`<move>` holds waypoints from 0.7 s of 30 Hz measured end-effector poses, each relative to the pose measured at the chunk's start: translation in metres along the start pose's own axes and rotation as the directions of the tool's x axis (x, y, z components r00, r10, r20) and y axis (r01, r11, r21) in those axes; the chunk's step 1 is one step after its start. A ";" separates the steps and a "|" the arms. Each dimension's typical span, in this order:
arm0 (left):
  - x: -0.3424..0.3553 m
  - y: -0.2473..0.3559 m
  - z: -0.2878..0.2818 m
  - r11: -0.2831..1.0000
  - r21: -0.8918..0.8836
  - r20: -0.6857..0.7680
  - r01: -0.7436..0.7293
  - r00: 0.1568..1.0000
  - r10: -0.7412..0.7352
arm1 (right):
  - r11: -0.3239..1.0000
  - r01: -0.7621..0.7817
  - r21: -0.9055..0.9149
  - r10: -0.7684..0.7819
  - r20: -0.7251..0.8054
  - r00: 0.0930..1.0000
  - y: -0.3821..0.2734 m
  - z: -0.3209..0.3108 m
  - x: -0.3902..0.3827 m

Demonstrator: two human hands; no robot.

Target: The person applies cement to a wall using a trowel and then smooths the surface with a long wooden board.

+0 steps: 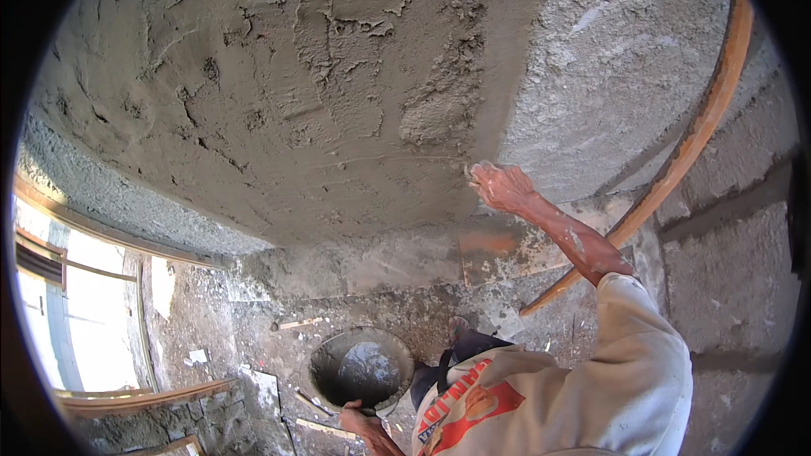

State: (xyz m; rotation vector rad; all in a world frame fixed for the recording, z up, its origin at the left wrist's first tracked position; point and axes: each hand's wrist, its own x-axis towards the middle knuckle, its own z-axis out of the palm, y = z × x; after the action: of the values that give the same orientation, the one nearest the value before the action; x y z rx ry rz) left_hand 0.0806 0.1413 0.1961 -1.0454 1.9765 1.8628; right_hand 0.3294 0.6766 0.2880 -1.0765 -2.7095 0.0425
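Observation:
Wet grey plaster (279, 59) covers most of the wall, rough and lumpy in places, with a smoother strip along its right side. My right hand (498, 186) is raised against the lower right of the plaster, fingers curled; whatever they hold is too small or hidden to name. My left hand (359, 420) is low, closed on the near rim of a round bucket (402, 367) that contains grey mortar and stands beside my foot (458, 325).
A long wooden board (684, 152) leans at the right beside dry rough render (617, 51) and a block wall (726, 270). A bright opening (93, 312) with wooden pieces lies at the left. Debris and scraps (300, 323) litter the floor (253, 338).

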 end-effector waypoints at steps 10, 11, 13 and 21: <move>-0.008 0.017 -0.028 0.997 -0.076 0.063 0.028 0.998 -0.023 | 0.986 0.018 -0.166 -0.073 -0.337 0.939 0.018 -0.011 0.049; -0.024 0.021 -0.018 0.999 -0.023 0.025 0.039 0.999 -0.039 | 0.981 -0.018 -0.192 -0.060 -0.389 0.919 0.026 -0.027 0.044; 0.002 0.004 -0.027 0.998 -0.057 0.079 0.028 0.997 -0.023 | 0.983 -0.013 -0.183 -0.060 -0.384 0.921 0.032 -0.062 0.050; -0.002 -0.017 -0.010 0.979 -0.108 0.239 0.173 0.960 -0.143 | 0.983 0.039 -0.178 -0.092 -0.298 0.950 0.071 -0.170 0.056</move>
State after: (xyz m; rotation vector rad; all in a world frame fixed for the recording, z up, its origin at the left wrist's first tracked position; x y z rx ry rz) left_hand 0.0951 0.1339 0.1856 -0.9412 1.6151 1.9449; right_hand 0.3748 0.7575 0.4569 -0.9447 -2.4976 -0.3452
